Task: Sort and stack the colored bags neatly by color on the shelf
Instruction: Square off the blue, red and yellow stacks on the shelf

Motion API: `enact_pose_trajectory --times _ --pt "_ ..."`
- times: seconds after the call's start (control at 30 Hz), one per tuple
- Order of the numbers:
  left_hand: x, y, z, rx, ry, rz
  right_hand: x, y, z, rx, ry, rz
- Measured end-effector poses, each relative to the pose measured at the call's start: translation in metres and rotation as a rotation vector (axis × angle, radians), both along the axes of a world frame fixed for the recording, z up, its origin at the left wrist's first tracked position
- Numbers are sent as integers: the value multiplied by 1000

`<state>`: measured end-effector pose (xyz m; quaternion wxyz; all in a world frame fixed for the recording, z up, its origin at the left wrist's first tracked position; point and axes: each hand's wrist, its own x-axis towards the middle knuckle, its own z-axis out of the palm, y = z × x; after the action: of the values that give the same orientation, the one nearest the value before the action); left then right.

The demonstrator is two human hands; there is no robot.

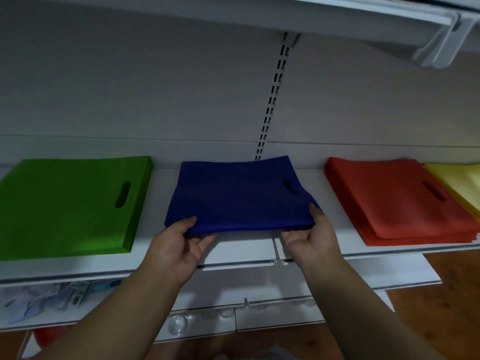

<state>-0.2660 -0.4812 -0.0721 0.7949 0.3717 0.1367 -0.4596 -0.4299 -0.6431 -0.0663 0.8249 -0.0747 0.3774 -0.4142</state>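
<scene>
A stack of blue bags point(239, 196) lies in the middle of the white shelf point(241, 252). My left hand point(179, 245) grips its near left corner, thumb on top and fingers underneath. My right hand point(311, 236) grips the near right corner the same way. The near edge of the blue stack is lifted slightly off the shelf. A green stack point(70, 206) lies flat to the left. To the right sits a red stack point(400, 201), and a yellow stack point(459, 183) overlaps the red stack's far right edge.
A slotted upright point(272, 97) runs up the back wall behind the blue stack. Another shelf point(363, 19) hangs overhead. Lower shelves hold packaged goods point(44, 300) and clear glassware point(179, 324). Wooden floor point(446, 302) shows at lower right.
</scene>
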Motion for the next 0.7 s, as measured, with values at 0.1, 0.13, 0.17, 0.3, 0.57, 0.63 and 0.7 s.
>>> enact_pose_trajectory --times 0.1,0.13,0.17,0.3,0.57,0.63,0.7 --pt "3 5 -4 23 3 -30 -11 -4 -3 -73 11 86" --pt "6 8 -4 19 1 -57 -18 -7 -6 -85 19 118" --pt "10 12 -5 12 -8 -92 -25 -12 -10 -92 46 151" --pt "26 20 -2 42 -105 -199 -40 -35 -11 -206 328 427" --pt "64 -15 2 660 -728 -569 3 -79 17 -357 792 768" --pt "70 -26 8 690 -786 -585 9 -85 20 -369 791 800" --pt "73 -34 9 739 -858 -546 9 -89 22 -392 757 811"
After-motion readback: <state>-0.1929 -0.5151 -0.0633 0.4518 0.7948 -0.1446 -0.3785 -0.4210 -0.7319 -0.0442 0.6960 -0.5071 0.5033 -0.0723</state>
